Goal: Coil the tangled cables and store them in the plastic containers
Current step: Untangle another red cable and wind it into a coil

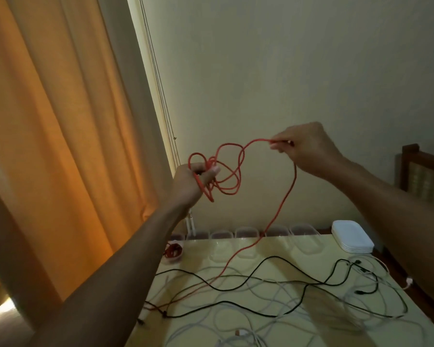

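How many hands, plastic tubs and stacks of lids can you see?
Hands: 2, the left hand and the right hand, both holding the red cable
Clear plastic tubs: 6, in a row; the leftmost holds a coiled red cable
Lids: 1 stack of white lids
Total: 9
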{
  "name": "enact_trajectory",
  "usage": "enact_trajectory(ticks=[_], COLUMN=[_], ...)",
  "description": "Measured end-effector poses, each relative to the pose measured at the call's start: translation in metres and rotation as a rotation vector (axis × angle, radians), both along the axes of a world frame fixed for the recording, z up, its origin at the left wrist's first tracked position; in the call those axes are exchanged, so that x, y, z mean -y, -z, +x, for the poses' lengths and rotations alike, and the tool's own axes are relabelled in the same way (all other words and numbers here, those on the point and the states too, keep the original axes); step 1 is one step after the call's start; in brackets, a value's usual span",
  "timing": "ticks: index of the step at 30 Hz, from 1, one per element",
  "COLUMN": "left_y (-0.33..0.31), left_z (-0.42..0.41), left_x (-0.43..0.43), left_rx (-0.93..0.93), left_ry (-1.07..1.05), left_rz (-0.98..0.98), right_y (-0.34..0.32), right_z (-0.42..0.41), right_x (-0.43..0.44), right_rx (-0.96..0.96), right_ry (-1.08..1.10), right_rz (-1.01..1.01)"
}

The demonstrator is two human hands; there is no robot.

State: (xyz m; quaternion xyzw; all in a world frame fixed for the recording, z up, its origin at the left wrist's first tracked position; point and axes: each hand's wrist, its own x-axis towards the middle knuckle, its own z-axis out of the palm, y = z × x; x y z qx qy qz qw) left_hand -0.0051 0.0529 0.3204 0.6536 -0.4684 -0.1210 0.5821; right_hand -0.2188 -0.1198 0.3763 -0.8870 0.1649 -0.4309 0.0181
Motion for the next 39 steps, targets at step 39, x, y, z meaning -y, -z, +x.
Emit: enact_trajectory(ticks=[39], left_y=[0.003], left_z=[0.002], left_x=[-0.01], left_rx=[-0.107], left_ry=[-0.072], left_rz=[0.065], right_y=[0.065], right_z=[-0.042], right_x=[0.026], right_rx=[0.088], right_ry=[0.199], right_rz=[0.464])
